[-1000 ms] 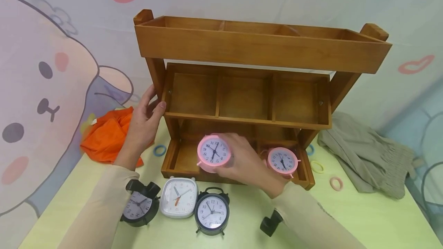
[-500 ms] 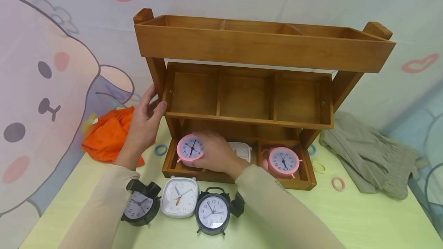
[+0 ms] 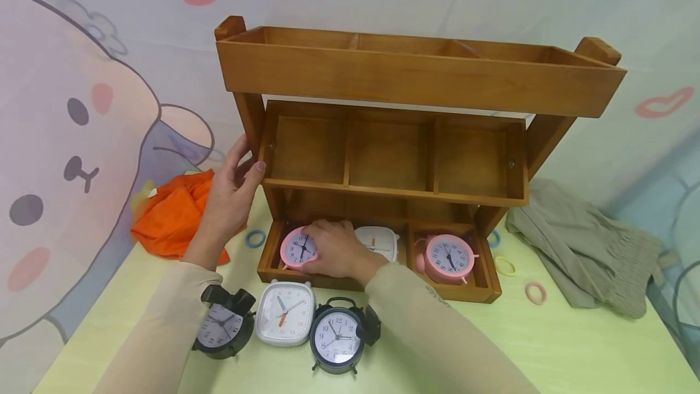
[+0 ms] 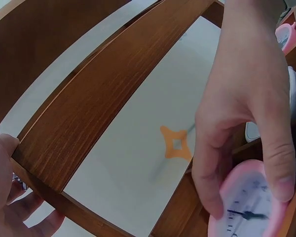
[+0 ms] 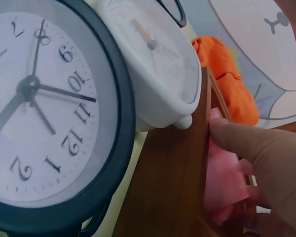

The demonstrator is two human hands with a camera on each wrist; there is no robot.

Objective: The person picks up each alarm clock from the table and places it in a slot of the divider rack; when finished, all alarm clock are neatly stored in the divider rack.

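Note:
My right hand (image 3: 340,250) grips a pink alarm clock (image 3: 296,249) by its side, thumb and fingers round the casing. This clock sits low in the left compartment of the bottom tier of a wooden three-tier shelf (image 3: 415,85), face upward. In the right wrist view its pink casing (image 5: 226,174) shows just behind the tier's front board. My left hand (image 3: 225,202) holds the shelf's left post at the middle tier, thumb in front and fingers behind. A white square alarm clock (image 3: 389,242) fills the middle compartment, and a second pink alarm clock (image 3: 445,258) stands in the right one.
Before the shelf stand a black alarm clock (image 3: 220,328), a white square clock (image 3: 285,315) and a black twin-bell clock (image 3: 336,339). Orange cloth (image 3: 174,214) lies left, grey-green cloth (image 3: 582,254) right. Coloured rings, such as a pink one (image 3: 536,293), lie around.
My right hand has carried the pink alarm clock leftward from over the middle compartment and lowered it into the left one. The white clock behind is uncovered. My left hand stays on the post.

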